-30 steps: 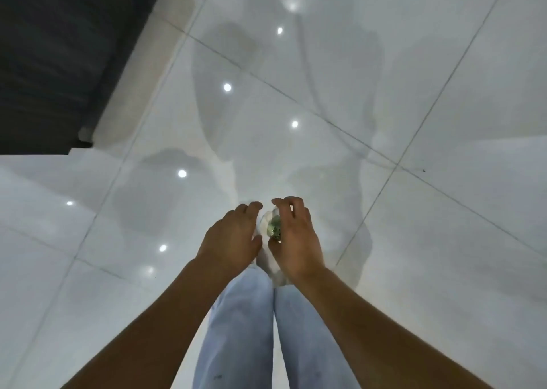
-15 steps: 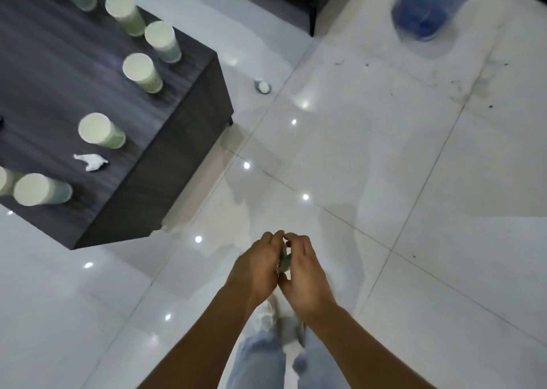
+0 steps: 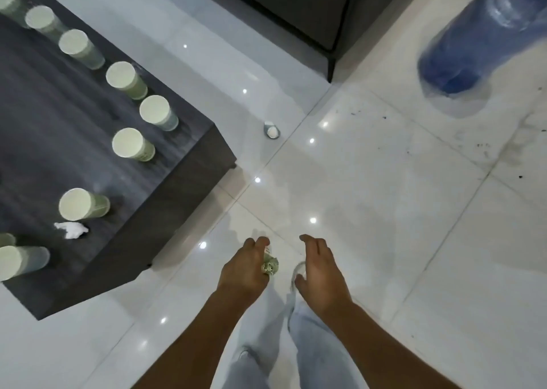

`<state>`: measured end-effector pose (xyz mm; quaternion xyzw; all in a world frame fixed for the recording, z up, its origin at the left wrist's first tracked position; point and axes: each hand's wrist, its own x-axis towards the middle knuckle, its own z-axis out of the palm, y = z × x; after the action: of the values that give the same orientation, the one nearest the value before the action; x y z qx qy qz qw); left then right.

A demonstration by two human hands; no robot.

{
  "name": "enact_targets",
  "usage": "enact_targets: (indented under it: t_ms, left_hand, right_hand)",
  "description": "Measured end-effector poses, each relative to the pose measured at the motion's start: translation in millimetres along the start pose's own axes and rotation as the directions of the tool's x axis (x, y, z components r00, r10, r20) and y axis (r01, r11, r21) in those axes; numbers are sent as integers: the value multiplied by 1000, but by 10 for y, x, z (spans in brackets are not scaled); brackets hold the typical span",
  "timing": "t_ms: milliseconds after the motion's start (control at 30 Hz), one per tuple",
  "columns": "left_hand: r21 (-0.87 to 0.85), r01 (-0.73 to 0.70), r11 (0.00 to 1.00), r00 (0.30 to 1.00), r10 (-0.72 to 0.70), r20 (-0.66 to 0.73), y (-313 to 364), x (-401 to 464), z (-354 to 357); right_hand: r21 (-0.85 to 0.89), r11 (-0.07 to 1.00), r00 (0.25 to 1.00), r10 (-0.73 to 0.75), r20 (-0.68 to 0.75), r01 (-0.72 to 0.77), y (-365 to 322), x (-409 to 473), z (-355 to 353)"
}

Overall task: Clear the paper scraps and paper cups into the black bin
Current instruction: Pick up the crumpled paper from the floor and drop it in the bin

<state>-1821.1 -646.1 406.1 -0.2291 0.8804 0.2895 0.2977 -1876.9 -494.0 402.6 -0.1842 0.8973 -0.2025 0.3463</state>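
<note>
A dark wood-grain table [image 3: 74, 140] fills the left of the frame. At the top stands a dark sofa [image 3: 296, 6], at upper right a blue water jug [image 3: 479, 39] on the glossy white tiled floor [image 3: 399, 211].

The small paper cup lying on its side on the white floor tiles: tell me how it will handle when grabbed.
The small paper cup probably weighs next to nothing, being thin paper. Lying on its side, it may roll away if nudged. A firm squeeze would likely crush it, like the crumpled one in the left hand.
</note>
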Motion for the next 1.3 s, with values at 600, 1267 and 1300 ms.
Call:
enact_targets:
  t_ms: [600, 1267, 1300]
  left_hand:
    - [-90, 79, 993, 995, -85, -61, 268, 2275, -1630]
    - [-343, 375, 861, 888, -440, -136, -221, 4654, -923]
    - [-365, 386, 847, 875, -461, -145, -293, 4784, -816]
  right_hand:
    - [-22, 996, 994, 92, 66, -90, -516, 2951, -1311]
    - [-196, 981, 969, 45, 245, 4, 318, 5688, -519]
    - [-194, 981, 968, 38, 246, 10, 393, 5827, -402]
